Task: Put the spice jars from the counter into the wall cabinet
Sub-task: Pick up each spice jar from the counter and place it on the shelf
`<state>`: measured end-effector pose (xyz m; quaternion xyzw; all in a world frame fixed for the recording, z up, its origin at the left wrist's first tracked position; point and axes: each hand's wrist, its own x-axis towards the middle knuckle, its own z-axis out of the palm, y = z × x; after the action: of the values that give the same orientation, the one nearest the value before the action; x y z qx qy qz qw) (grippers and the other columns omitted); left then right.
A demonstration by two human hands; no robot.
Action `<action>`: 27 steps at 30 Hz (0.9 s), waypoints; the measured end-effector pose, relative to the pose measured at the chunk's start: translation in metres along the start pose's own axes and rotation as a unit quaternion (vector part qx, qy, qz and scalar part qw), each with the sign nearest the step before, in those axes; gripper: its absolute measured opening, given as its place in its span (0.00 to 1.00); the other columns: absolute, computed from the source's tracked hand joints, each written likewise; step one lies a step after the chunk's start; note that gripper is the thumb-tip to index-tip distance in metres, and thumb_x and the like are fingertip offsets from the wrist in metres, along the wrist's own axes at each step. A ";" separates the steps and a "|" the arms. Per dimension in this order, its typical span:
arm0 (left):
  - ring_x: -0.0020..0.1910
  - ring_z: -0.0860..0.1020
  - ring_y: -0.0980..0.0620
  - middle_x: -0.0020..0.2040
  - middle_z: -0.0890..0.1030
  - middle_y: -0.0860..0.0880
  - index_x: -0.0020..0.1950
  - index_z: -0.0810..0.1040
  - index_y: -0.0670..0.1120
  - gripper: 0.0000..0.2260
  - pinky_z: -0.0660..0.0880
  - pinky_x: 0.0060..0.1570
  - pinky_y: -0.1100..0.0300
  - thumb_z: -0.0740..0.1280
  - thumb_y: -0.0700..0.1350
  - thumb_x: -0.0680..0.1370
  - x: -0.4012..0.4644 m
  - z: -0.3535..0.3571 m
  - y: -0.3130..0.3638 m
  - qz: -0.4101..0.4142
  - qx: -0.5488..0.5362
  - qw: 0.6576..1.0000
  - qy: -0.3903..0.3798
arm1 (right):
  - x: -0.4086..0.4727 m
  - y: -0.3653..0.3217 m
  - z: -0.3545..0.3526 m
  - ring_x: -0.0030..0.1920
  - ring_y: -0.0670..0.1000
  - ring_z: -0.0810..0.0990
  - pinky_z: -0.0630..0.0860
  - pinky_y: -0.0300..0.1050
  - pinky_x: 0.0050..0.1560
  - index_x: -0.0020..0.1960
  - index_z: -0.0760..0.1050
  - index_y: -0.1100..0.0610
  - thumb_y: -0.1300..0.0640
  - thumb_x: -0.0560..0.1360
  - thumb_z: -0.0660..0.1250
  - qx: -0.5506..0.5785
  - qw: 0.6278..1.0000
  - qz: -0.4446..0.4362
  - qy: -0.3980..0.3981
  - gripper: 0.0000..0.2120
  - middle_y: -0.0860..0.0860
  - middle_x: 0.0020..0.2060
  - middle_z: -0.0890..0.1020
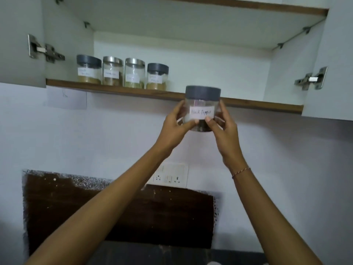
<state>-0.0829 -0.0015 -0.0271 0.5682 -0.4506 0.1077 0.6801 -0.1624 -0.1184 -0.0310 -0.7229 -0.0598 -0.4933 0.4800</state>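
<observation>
Clear round plastic jar (202, 109), grey lid, white "Black Pepper" label — pinched upright between left hand (174, 129) and right hand (225, 131), just below wooden-edged cabinet shelf (114, 88).

A white switchboard (170, 173) sits above a dark board (118, 213).

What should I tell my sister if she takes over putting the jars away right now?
Left hand and right hand: both grip the black pepper jar, upright, just below the front edge of the cabinet shelf.
Done: four jars stand in a row at the left of the shelf, two with grey lids, two with metal lids.
Left: lift the pepper jar onto the shelf; the bare stretch right of the row looks like the likely spot. The counter is out of view, so I cannot tell whether more jars wait there.
</observation>
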 end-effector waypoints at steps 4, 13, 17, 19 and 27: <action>0.67 0.70 0.49 0.69 0.69 0.43 0.75 0.55 0.45 0.35 0.71 0.60 0.60 0.70 0.38 0.74 0.059 -0.001 0.019 -0.005 -0.039 0.999 0.028 | 0.062 -0.020 0.002 0.62 0.51 0.74 0.75 0.43 0.60 0.74 0.59 0.52 0.57 0.77 0.64 0.005 0.999 -0.047 0.009 0.28 0.56 0.64 0.73; 0.60 0.76 0.47 0.64 0.75 0.42 0.70 0.66 0.40 0.28 0.74 0.53 0.61 0.70 0.33 0.72 0.180 -0.026 0.006 -0.053 0.053 0.996 0.046 | 0.186 0.007 0.032 0.64 0.55 0.74 0.73 0.52 0.64 0.71 0.63 0.59 0.61 0.74 0.67 -0.026 0.999 0.031 -0.013 0.28 0.59 0.64 0.75; 0.55 0.74 0.49 0.56 0.76 0.42 0.52 0.74 0.42 0.08 0.73 0.54 0.60 0.63 0.34 0.76 0.204 -0.045 -0.009 -0.163 -0.019 0.986 0.000 | 0.216 0.026 0.045 0.56 0.57 0.78 0.75 0.52 0.55 0.60 0.73 0.66 0.66 0.74 0.64 -0.056 0.996 0.060 -0.024 0.15 0.62 0.57 0.79; 0.55 0.72 0.50 0.55 0.73 0.45 0.45 0.73 0.45 0.04 0.71 0.58 0.57 0.62 0.36 0.75 0.212 -0.049 -0.015 -0.195 -0.020 0.980 -0.024 | 0.227 0.033 0.051 0.50 0.56 0.76 0.74 0.51 0.50 0.57 0.74 0.69 0.69 0.74 0.60 -0.071 0.992 0.096 -0.045 0.13 0.65 0.55 0.79; 0.49 0.70 0.50 0.51 0.74 0.46 0.49 0.73 0.44 0.11 0.70 0.51 0.57 0.64 0.37 0.67 0.230 -0.048 -0.026 -0.243 0.102 0.961 -0.080 | 0.245 0.045 0.063 0.43 0.51 0.76 0.76 0.42 0.42 0.57 0.73 0.65 0.73 0.74 0.54 -0.103 0.961 0.198 -0.166 0.15 0.59 0.52 0.76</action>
<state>0.0888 -0.0525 0.1265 0.7339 -0.3385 -0.0613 0.5857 0.0279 -0.1901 0.1265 -0.8377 0.0569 -0.2652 0.4740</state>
